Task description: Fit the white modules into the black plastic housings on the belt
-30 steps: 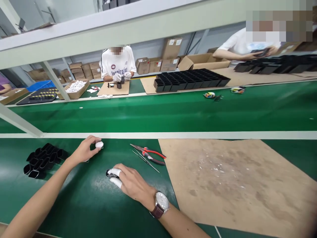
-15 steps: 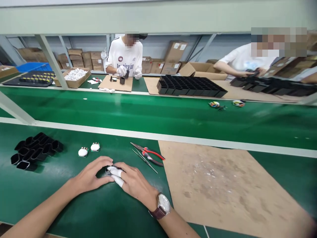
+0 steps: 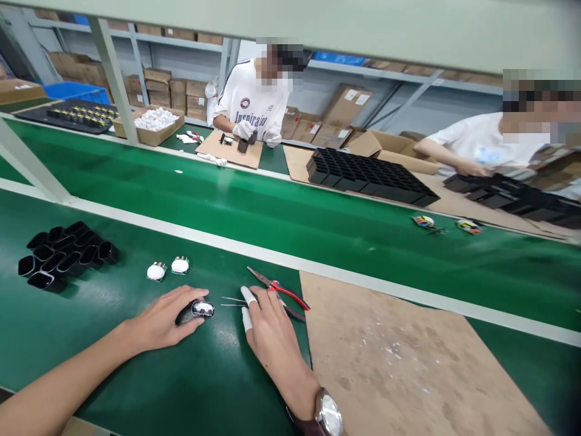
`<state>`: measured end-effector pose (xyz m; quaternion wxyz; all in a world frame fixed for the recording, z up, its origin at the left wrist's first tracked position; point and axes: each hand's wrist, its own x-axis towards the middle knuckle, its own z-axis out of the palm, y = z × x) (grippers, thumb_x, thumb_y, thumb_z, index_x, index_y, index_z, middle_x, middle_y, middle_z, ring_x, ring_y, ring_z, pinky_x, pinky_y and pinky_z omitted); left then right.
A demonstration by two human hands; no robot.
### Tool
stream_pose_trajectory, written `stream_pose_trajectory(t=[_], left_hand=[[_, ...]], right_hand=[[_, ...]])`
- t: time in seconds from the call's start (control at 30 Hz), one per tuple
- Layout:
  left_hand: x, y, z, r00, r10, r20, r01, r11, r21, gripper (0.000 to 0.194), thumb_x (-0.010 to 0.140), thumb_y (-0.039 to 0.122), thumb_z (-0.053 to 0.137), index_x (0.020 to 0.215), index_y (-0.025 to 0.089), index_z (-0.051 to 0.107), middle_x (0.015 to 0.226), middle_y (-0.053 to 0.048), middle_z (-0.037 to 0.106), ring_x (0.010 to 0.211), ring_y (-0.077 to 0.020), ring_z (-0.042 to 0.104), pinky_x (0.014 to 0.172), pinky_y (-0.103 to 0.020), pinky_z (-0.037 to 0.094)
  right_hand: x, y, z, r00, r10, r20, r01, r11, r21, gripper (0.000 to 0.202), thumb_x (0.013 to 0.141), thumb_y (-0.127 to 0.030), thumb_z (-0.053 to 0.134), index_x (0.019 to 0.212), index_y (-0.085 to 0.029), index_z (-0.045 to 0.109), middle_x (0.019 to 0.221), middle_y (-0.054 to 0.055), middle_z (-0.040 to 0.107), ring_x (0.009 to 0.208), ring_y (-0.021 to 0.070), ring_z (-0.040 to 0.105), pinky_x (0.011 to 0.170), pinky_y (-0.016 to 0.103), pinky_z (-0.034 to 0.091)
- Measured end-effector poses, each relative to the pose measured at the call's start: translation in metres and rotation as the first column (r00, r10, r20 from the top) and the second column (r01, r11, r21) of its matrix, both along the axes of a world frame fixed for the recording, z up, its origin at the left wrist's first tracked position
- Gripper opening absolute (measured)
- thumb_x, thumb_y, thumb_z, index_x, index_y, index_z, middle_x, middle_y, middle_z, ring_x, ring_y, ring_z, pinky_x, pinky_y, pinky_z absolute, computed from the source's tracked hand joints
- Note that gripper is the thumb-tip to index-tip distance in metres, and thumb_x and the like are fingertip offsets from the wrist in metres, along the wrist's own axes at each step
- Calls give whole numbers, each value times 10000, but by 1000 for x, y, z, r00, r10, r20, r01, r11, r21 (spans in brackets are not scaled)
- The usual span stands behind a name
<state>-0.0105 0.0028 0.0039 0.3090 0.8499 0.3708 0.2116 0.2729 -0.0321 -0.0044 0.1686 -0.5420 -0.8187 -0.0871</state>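
Observation:
My left hand [image 3: 166,318] curls its thumb and fingers around a small black oval housing [image 3: 196,304] that stands on the green bench. Inside its open top sits a white-covered component [image 3: 203,308]. To the right, my right hand [image 3: 272,330], with white finger cots on two fingers, is closed on thin metal tweezers [image 3: 232,301]. Their tips point left at the housing, a short way apart from it. Just behind that hand lie long-nose pliers [image 3: 290,295] with red and black handles, partly covered by my fingers.
Several empty black housings [image 3: 68,257] stand at left. Two white-topped circuit boards [image 3: 157,272] [image 3: 180,265] lie behind my left hand. A stained cardboard sheet [image 3: 408,351] covers the right side. Beyond the white rail [image 3: 181,227], two co-workers sit across a green belt [image 3: 254,212].
My right hand has left the housing, moved right and picked up the tweezers from beside the pliers. My left hand stays at the housing. The camera view has tilted and shifted.

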Motion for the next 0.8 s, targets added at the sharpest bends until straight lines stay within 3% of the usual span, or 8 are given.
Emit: stream_pose_trajectory(t=[0.13,0.3,0.37,0.47,0.6,0.8], left_hand=[[-2,2,0,1000,3,-12,-3,999,-35,547,1041,335,618,1550,340,418,1287,-57,673,1082,-224,687,905,-339,608],[-2,0,-2,999,-40,14,41,994,-101,909,945,370,775,1657,419,213,1423,-59,615,1116,-229,665,992,-381,575],[0,-1,-4,999,-43,14,45,986,-163,983,911,382,817,1664,429,188,1356,-52,653,1067,-225,673,969,-379,579],[2,-1,-8,1000,11,25,-5,979,-204,929,893,419,834,1638,415,279,1233,-43,688,986,-220,677,911,-370,588],[2,-1,-13,997,51,60,-41,987,-158,916,854,506,854,1600,385,335,1222,-53,661,990,-230,668,916,-394,582],[5,-4,-12,998,49,48,-44,994,-97,906,856,578,826,1585,356,337,1195,-55,638,1004,-238,664,932,-413,577]], right_hand=[[-3,0,2,995,67,-75,-67,998,0,340,851,30,478,1081,-132,668,1002,121,662,897,292,625,821,440,574],[-16,-8,18,934,133,-331,-119,991,64,250,1032,-87,452,1233,-132,593,1089,104,641,799,199,640,631,311,513],[-20,-11,23,933,175,-314,-157,984,81,267,1035,-79,425,1234,-144,589,1098,94,642,728,178,612,596,305,480],[-21,-14,26,945,221,-242,-196,973,121,246,1018,-48,408,1118,-153,607,1060,89,646,657,174,548,583,319,442],[-22,-16,24,955,237,-180,-208,964,167,237,991,-26,436,872,-197,548,1024,93,647,642,173,507,574,331,394],[-25,-18,28,965,237,-110,-216,960,178,263,944,4,420,831,-202,538,1021,104,650,655,177,515,573,338,373]])
